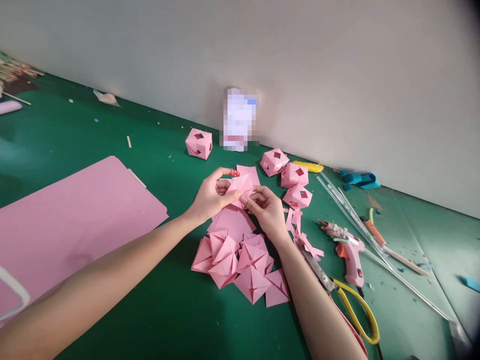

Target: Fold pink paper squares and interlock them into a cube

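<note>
My left hand [210, 196] and my right hand [265, 209] meet over the green table, both pinching one folded pink paper piece [242, 185]. The fingers of each hand are closed on its edges. Right below the hands lies a heap of folded pink paper units [240, 262], with flat pink squares [233, 222] under them. A finished pink paper cube [198, 143] stands to the upper left near the wall. Three more pink paper cubes [294, 176] sit just right of my hands.
A big pink paper sheet [71, 220] covers the left of the green mat [157, 310]. On the right lie a pink glue gun [348, 250], yellow-handled scissors [352, 310], clear glue sticks [371, 240], a yellow tool [309, 166] and blue scraps [360, 180]. A grey wall [300, 60] runs behind.
</note>
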Demonstrator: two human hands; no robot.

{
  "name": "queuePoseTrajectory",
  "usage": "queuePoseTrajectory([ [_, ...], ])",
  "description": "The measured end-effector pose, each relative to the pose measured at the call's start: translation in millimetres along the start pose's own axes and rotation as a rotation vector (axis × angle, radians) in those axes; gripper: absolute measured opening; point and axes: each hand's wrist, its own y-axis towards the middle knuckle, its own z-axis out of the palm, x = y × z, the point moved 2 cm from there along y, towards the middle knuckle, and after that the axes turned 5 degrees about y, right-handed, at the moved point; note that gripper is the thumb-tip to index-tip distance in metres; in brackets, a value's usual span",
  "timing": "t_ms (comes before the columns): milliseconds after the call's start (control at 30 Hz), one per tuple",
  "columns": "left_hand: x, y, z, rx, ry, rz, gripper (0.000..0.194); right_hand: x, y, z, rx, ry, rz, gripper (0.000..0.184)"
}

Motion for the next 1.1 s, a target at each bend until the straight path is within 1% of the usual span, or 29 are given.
queuePoseTrajectory([
  [133,0.3,0.3,-0.1,-0.005,-0.010,0.000,0.045,0.5,-0.6,0.7,-0.018,0.014,0.004,0.045],
  [333,-0.6,2.3,-2.0,-0.032,-0.112,-0.044,0.050,3.7,-1.2,4.2,0.020,0.014,0.072,0.034],
  [567,0.6,2.3,-1.3,-0.057,-0.151,-0.058,0.051,1.6,-0.9,2.3,0.000,0.000,0.042,0.042],
  [700,3.7,3.8,-2.4,-0.088,-0.210,-0.034,0.048,5.8,-2.1,2.7,0.025,-0.015,0.039,0.034],
  [867,4.9,4.2,-3.1,-0.104,-0.206,-0.025,0.045,8.5,-4.4,6.4,0.110,-0.026,0.057,0.031],
  [1100,6.1,4.4,-3.0,-0.103,-0.196,-0.025,0.046,5.1,-4.6,6.1,0.079,-0.135,-0.017,0.029],
])
